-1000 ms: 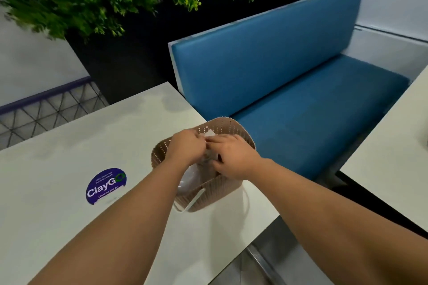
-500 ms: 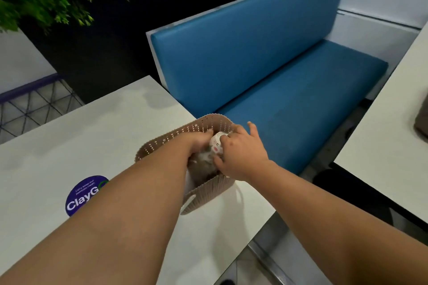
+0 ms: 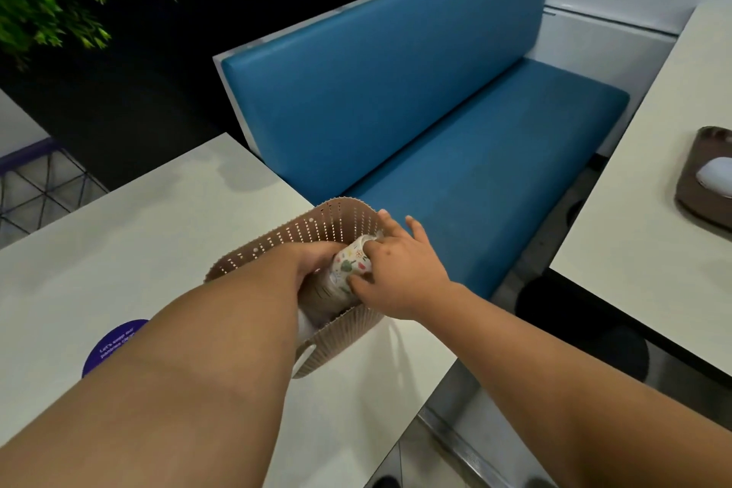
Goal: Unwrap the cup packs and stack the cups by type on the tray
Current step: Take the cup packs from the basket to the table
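A beige perforated basket (image 3: pixel 317 228) stands at the right edge of the white table (image 3: pixel 130 234). Both hands reach into it. My left hand (image 3: pixel 317 256) is inside the basket and grips a pack of patterned paper cups (image 3: pixel 350 263), white with small coloured shapes. My right hand (image 3: pixel 396 269) grips the same pack from the right, thumb underneath, two fingers sticking out over the rim. The lower part of the pack and whatever else lies in the basket are hidden. A brown tray (image 3: pixel 697 178) sits on the neighbouring table at the right edge of the view.
A blue padded bench (image 3: pixel 435 123) stands behind the basket. A second white table (image 3: pixel 633 242) at the right carries the tray with a white object (image 3: pixel 717 174) on it. A purple round sticker (image 3: pixel 115 345) lies on the near table. Green plants hang at the top left.
The view has swung right, and the brown tray on the neighbouring table has come into sight. Both hands have lifted the patterned cup pack higher in the basket.
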A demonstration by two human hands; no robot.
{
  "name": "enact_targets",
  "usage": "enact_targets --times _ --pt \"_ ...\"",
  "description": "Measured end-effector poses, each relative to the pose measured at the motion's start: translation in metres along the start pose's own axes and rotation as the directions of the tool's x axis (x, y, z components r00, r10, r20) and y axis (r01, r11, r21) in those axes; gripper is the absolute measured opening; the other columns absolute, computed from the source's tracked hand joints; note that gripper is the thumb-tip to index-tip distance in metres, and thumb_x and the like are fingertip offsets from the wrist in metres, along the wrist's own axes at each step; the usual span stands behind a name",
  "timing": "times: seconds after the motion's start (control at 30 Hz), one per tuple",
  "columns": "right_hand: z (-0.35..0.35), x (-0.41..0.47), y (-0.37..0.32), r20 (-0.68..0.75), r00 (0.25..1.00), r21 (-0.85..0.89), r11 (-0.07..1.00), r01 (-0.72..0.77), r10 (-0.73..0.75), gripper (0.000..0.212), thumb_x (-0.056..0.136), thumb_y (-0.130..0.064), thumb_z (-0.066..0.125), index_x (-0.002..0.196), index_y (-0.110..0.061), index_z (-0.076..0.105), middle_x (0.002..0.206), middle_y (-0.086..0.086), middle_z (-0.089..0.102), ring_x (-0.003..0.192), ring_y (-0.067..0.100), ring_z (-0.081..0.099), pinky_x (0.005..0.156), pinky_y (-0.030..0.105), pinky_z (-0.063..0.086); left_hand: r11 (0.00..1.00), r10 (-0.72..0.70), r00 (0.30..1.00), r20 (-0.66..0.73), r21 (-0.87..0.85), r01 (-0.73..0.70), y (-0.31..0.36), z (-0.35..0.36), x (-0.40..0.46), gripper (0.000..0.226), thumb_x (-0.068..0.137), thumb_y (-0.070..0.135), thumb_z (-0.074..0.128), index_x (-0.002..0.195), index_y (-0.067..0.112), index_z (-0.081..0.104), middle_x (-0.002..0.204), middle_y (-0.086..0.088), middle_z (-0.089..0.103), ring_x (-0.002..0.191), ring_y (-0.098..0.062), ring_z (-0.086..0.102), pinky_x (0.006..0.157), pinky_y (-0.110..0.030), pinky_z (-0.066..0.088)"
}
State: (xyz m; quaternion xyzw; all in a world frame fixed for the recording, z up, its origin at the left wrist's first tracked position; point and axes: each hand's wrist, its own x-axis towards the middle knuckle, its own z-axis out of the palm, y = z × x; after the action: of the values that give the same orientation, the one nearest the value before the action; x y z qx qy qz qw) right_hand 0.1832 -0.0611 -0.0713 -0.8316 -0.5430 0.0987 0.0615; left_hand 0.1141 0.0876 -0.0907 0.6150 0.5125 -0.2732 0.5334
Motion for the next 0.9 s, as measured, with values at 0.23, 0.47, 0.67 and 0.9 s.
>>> enact_targets --times 0.23,0.47,0.67,0.9 --pt "0.005 -0.012 0.009 -0.173 0.975 0.158 0.973 0.167 -0.139 0.046 0.093 -0.043 0.054 0.129 -0.014 0.057 0.139 -0.002 0.056 0.153 0.021 0.000 0.120 0.036 -0.013 0.997 0.030 0.997 -0.076 -0.063 -0.035 -0.007 -0.022 -0.003 0.077 0.077 0.080 0.049 0.111 0.014 0.070 0.122 -0.014 0.064 0.110 -0.032 0.063 0.100 -0.046 0.048" --pt "-0.004 -0.005 -0.011 -0.254 0.950 0.464 0.839 0.284 -0.181 0.056 0.094 -0.023 0.065 0.147 -0.024 0.045 0.159 -0.003 0.029 0.147 0.021 0.021 0.118 0.031 0.020 0.957 0.205 0.978 0.031 -0.215 -0.194 -0.008 -0.026 -0.027 0.053 0.085 0.057 0.059 0.097 0.007 0.072 0.098 -0.016 0.074 0.096 -0.032 0.069 0.090 -0.040 0.054" --pt "-0.012 0.014 -0.027 -0.261 0.960 0.736 0.664 0.132 0.098 0.084 0.079 -0.031 0.081 0.149 -0.032 0.035 0.158 -0.014 0.015 0.131 0.002 0.039 0.109 0.033 0.039 0.925 0.270 0.963 0.002 -0.277 -0.259 -0.011 -0.034 -0.041 0.041 0.088 0.046 0.057 0.082 0.007 0.069 0.080 -0.014 0.072 0.071 -0.027 0.068 0.072 -0.033 0.052" --pt "-0.008 0.030 -0.029 0.092 0.996 0.903 0.422 -0.084 0.001 0.069 0.074 -0.040 0.084 0.132 -0.031 0.048 0.122 -0.011 0.063 0.113 0.010 0.059 0.101 0.035 0.049 0.909 0.357 0.934 -0.027 -0.219 -0.354 -0.013 -0.048 -0.059 0.058 0.067 0.049 0.062 0.107 0.007 0.064 0.110 -0.019 0.066 0.097 -0.035 0.062 0.084 -0.040 0.053"
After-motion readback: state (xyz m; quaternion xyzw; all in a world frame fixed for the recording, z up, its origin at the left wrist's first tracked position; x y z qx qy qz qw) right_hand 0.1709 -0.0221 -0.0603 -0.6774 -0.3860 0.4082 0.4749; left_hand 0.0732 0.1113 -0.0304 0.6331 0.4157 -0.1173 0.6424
